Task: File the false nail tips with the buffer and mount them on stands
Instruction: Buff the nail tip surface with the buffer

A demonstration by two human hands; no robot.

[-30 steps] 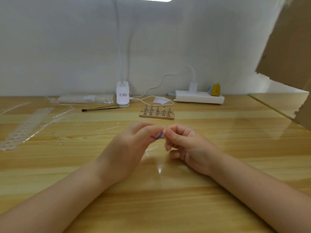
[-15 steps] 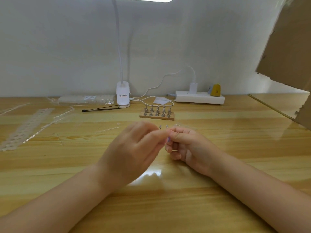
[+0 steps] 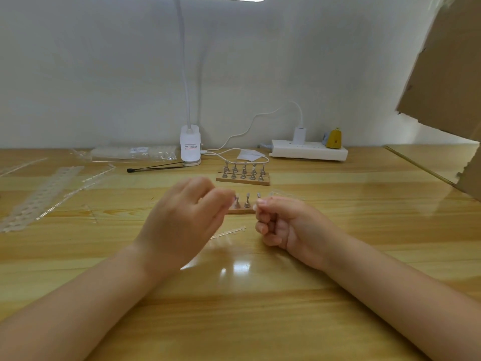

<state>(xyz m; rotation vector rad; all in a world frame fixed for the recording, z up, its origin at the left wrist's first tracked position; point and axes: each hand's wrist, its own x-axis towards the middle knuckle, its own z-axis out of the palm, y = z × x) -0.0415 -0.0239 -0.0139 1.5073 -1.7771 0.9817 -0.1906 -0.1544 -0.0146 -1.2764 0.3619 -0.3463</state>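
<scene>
My left hand (image 3: pixel 187 220) is blurred, its fingers curled; a small purple buffer (image 3: pixel 235 198) peeks out at its fingertips. My right hand (image 3: pixel 283 222) rests on the table with curled fingers, thumb and forefinger pinching a clear nail tip (image 3: pixel 260 203) that is barely visible. Between both hands stands a small wooden base with metal stands (image 3: pixel 246 204), partly hidden by the fingers. A larger wooden base with several metal stands (image 3: pixel 243 175) sits farther back. A clear plastic sprue strip (image 3: pixel 229 232) lies on the table between my hands.
A white lamp base (image 3: pixel 190 149), its cable and a white power strip (image 3: pixel 309 153) line the back wall. A black stick (image 3: pixel 156 168), plastic bags (image 3: pixel 132 153) and clear punched strips (image 3: pixel 41 196) lie left. Cardboard (image 3: pixel 447 74) overhangs the right.
My hands have drawn apart: the left one slid left and a little back from the right, uncovering the near stands and the sprue strip. The right hand stayed almost still.
</scene>
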